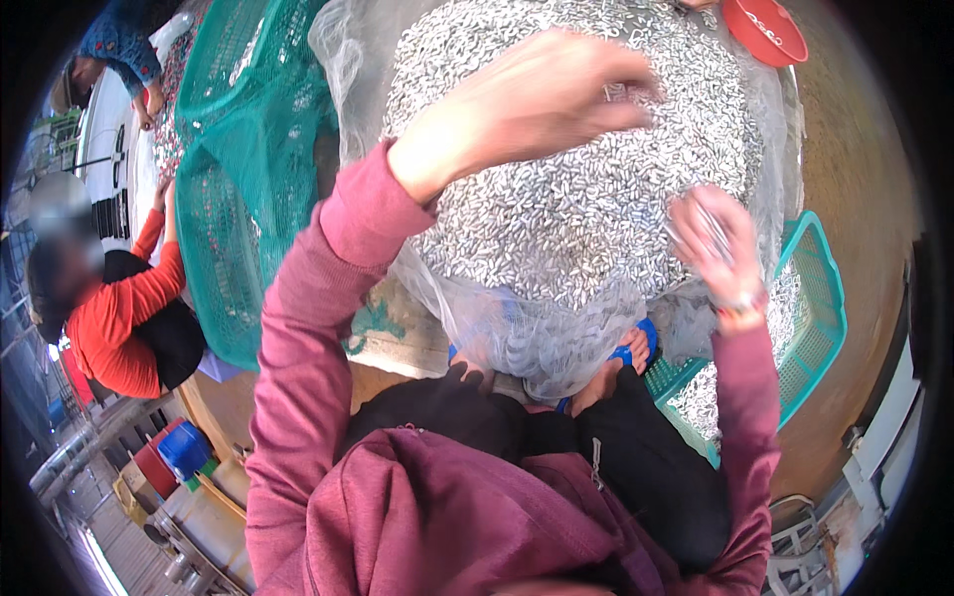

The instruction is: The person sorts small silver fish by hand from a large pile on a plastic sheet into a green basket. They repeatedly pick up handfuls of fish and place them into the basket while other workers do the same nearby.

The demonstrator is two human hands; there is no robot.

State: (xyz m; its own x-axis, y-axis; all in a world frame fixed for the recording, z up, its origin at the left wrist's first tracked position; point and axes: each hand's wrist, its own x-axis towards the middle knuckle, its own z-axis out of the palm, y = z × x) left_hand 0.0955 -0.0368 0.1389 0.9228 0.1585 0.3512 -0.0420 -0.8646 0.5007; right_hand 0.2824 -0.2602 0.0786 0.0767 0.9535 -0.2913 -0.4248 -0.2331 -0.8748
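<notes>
A broad heap of small, slim, silvery-white pieces (556, 223) lies on a thin translucent sheet of netting (556, 343) in front of me; their exact kind is too small to make out. Over the heap's far middle hangs my left hand (537, 99), its fingers bent and smeared by motion, so I cannot see whether anything is in them. My right hand (715, 243) is above the heap's right edge with its fingers curled around several of the silvery pieces. Below my right forearm stands a green plastic basket (817, 328) with more of the same pieces inside.
A red bowl (763, 35) sits at the far right edge. Large green mesh baskets (224, 258) stand on the left. Beyond them a person in an orange top (124, 323) crouches, and another in a blue patterned top (119, 45) reaches down. My feet in blue sandals (636, 348) are close to the netting.
</notes>
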